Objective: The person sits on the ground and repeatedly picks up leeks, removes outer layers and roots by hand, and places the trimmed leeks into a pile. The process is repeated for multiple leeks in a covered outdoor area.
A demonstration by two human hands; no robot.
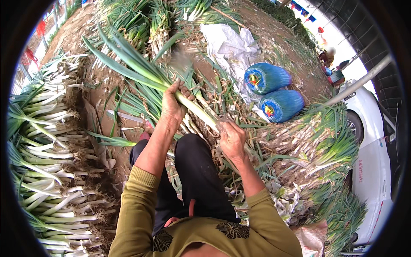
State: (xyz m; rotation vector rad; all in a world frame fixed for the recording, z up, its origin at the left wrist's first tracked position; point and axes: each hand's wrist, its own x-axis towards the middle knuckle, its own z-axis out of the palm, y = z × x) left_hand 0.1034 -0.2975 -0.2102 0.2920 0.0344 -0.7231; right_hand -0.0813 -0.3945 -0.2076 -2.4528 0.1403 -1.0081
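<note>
A large leek [196,110] slants across in front of my knees, its green leaves fanning out to the upper left. My left hand [173,103] is wrapped round it where the leaves meet the pale stalk. At the lower right end my right hand [232,140] is closed on the base of the stalk, and its fingers partly hide that end. More loose leek leaves [141,103] lie on the ground beneath. Beside my left forearm, a flat pale blade-like strip [129,117] lies on the soil.
On the left runs a long row of leeks [53,171], roots toward me. Two blue rolls [280,106] rest by a white sack [231,43]. Leek heaps [132,21] stand ahead, and more leeks [332,150] lie at right before a white vehicle [372,171].
</note>
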